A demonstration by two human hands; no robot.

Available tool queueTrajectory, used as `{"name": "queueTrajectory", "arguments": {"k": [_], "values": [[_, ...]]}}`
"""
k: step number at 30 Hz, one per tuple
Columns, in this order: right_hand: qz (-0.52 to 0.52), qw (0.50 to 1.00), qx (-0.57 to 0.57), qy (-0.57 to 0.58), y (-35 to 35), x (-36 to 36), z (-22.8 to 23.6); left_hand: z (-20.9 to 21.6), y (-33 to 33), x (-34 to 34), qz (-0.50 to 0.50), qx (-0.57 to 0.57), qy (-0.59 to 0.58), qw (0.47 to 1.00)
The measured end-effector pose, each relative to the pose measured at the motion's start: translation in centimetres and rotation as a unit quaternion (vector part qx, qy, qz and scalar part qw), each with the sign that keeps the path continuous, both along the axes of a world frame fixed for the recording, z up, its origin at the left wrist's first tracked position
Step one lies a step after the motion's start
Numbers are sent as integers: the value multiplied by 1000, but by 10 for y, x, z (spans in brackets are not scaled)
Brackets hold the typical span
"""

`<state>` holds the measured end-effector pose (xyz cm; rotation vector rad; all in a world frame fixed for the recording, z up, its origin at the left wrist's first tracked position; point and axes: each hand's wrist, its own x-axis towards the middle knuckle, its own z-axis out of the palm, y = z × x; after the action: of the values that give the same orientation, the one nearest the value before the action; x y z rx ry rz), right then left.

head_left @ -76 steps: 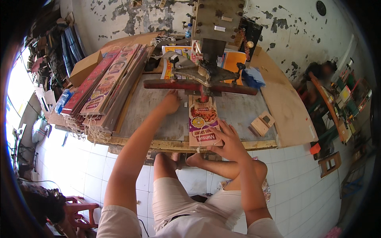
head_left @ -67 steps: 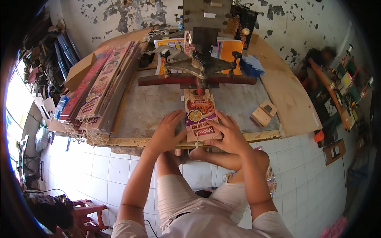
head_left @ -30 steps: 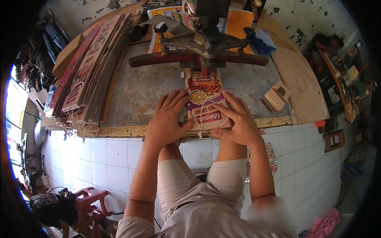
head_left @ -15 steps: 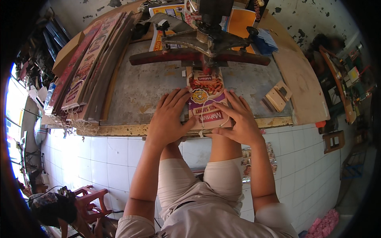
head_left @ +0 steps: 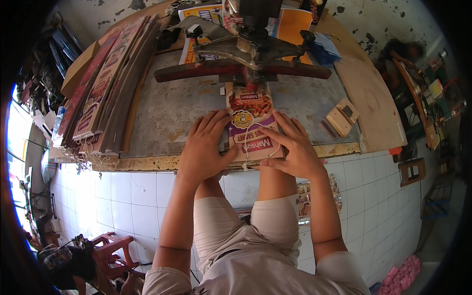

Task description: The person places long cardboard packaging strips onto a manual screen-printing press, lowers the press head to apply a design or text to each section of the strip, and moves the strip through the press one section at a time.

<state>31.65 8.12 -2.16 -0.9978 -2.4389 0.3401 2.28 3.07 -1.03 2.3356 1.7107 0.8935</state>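
Note:
A long printed card (head_left: 250,130) in cream and purple, with a noodle picture, lies flat on the grey metal bed, its far end reaching under the head of a press (head_left: 251,54). A loop of white string (head_left: 247,147) rests over its near end, the knot at the table edge. Along the card's left side is my left hand (head_left: 205,142), fingers stretched out and touching the edge, thumb near the lower corner. My right hand (head_left: 294,145) is spread along the right side, some fingertips on the card and string. Neither hand grips anything.
Stacks of printed cards with strings (head_left: 105,83) fill the table's left side. A wooden block with a slot (head_left: 343,118) sits on the right. A dark red bar (head_left: 196,73) of the press spans above the bed. A red stool (head_left: 112,253) stands on the floor.
The whole view has shifted slightly. Both hands keep nearly the same places along the card's sides, and the card and string lie as before.

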Motion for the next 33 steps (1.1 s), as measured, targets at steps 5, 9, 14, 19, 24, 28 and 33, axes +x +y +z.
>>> {"name": "queueTrajectory", "arguments": {"k": [5, 9, 14, 19, 24, 28, 33], "values": [[5, 1000, -10, 6, 1, 2, 0, 0, 1, 1, -4, 4, 1, 1000], [16, 1000, -14, 6, 4, 2, 3, 3, 1, 0, -5, 3, 2, 1000], [19, 1000, -11, 6, 5, 5, -1, 4, 1, 0, -12, 2, 1, 1000], [19, 1000, -13, 3, 6, 5, -3, 0, 1, -1, -10, 13, 7, 1000], [18, 1000, -16, -3, 7, 7, -3, 2, 0, 0, -13, 10, 1, 1000], [20, 1000, -15, -4, 6, 7, -4, 4, -1, 0, -13, 9, 0, 1000], [17, 1000, 14, -1, 2, 3, -3, 1, -1, -2, -9, 8, -3, 1000]]}}
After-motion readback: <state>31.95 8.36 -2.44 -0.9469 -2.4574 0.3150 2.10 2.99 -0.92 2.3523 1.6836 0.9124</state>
